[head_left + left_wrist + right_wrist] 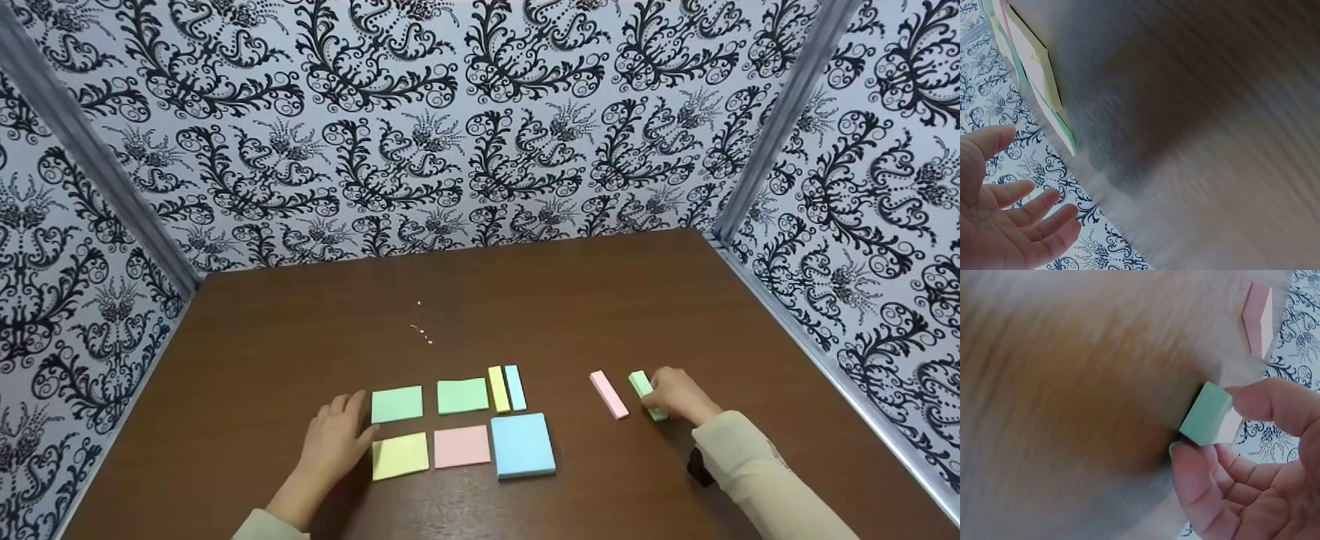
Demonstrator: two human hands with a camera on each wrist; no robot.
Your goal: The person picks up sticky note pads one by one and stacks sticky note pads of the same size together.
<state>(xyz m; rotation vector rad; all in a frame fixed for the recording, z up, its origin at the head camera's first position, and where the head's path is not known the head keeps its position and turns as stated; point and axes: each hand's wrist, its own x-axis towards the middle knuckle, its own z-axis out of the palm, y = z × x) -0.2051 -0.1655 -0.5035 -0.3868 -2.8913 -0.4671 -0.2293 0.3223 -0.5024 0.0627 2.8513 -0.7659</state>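
Observation:
Between thumb and fingers my right hand pinches a narrow green sticky-note pad at the right; its end faces the right wrist camera. Just left of it lies a narrow pink pad. My left hand, fingers loosely extended, rests beside the left edge of the group, nearest a green pad and a yellow pad. In the left wrist view the left hand holds nothing. Also in the group are a second green pad, a pink pad and a thicker blue pad.
Narrow yellow and blue pads stand side by side above the large blue one. Small white specks mark the brown table farther back. Patterned walls enclose the table's back and sides.

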